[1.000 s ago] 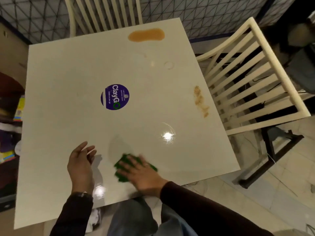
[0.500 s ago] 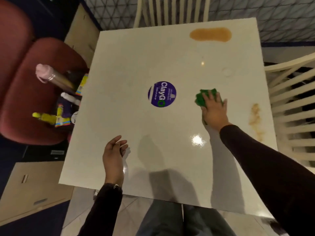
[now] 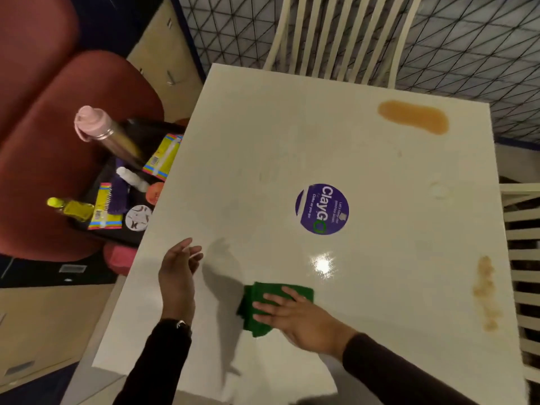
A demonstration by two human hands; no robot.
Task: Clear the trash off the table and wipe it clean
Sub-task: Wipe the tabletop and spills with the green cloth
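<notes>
Noted at far left a dark red padded chair (image 3: 43, 147) carrying a heap of oddments on something dark, tray or bag, could not tell which: a steel bottle with a pink cap (image 3: 98, 128) lying tilted, a small yellow bottle (image 3: 71, 207), bright striped packets (image 3: 163, 154) and a purple brush (image 3: 118, 194). Found just beside it the left edge of the glossy white square table (image 3: 263, 135). Saw the left hand (image 3: 176, 273) over the table's near left part, fingers loosely curled and slack, holding nothing; could not tell whether touching the surface. Found the folded dark green cloth (image 3: 253, 302) just right of it, lying flat on the table toward the near edge, its left side rumpled, well apart from both stains. Saw the right hand (image 3: 301, 320) laid palm-down on the cloth, fingers straight and spread, pressing rather than gripping, covering its right part. Noted about mid-table a round purple sticker (image 3: 322, 209) reading "ClayGO" in white with a green O. Spotted a long orange-brown puddle (image 3: 413, 116) near the far right corner, a faint ring mark (image 3: 438, 190) nearer than it, and a pale brown smeared streak (image 3: 485, 293) along the right edge. Made out a cream slatted chair (image 3: 336, 33) behind the far edge and a second slatted chair (image 3: 523, 258) at the right side.
</notes>
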